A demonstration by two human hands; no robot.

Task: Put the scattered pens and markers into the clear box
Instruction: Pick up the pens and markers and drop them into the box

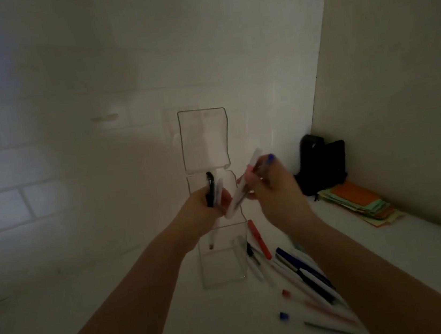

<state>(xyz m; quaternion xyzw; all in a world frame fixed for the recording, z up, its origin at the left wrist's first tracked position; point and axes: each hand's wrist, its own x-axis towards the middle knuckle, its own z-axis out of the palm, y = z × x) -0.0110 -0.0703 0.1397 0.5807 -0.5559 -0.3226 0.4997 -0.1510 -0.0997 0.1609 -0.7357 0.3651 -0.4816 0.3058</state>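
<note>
The clear box stands upright on the white table, its open lid leaning back against the wall. My left hand is above the box, closed around a black-capped pen and a white pen. My right hand is just to the right of it, gripping several pens, one with a blue cap. The image is blurred there. Several pens and markers lie scattered to the right of the box, among them an orange one and a dark blue one.
A black object sits in the corner at the back right. Next to it lies a stack of orange and green paper notes. A tiled white wall rises close behind the box, and a side wall closes off the right.
</note>
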